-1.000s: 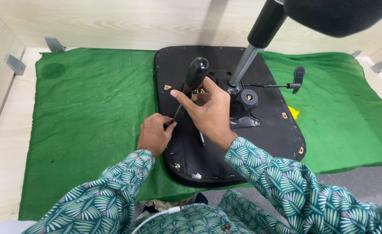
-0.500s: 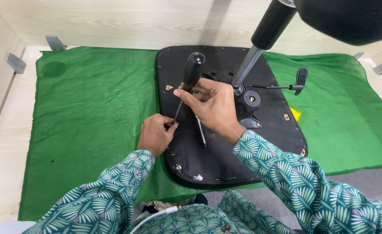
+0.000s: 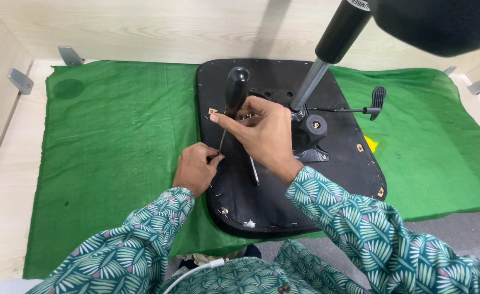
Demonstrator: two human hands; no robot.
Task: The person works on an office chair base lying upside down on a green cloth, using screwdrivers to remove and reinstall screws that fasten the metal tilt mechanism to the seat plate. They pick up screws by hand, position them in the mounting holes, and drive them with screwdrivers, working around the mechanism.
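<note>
Landmark: the black seat base (image 3: 283,185), lying underside up on a green cloth (image 3: 114,141) over a pale wooden table (image 3: 11,163).

Far left of the seat base, two grey metal brackets (image 3: 20,80) are fixed to the wooden side wall. The cloth shows a dark round stain (image 3: 68,88) near its far left corner.

At the seat base's left edge, the left hand (image 3: 195,169) is closed, fingertips pinched around the lower end of a screwdriver shaft where it meets the base. Just right of it, over the base's left half, the right hand (image 3: 262,133) grips the screwdriver (image 3: 234,95) just below its black handle, fingers curled; the tool stands tilted, handle uppermost. A second thin metal tool (image 3: 254,170) lies on the base below the right hand.

At the base's centre, a chrome gas column (image 3: 311,81) rises toward the camera and blocks part of the mechanism plate (image 3: 311,136). Right of it, a lever with a black paddle (image 3: 378,100) projects outward. A yellow tag (image 3: 371,144) lies on the cloth beside the right edge.
</note>
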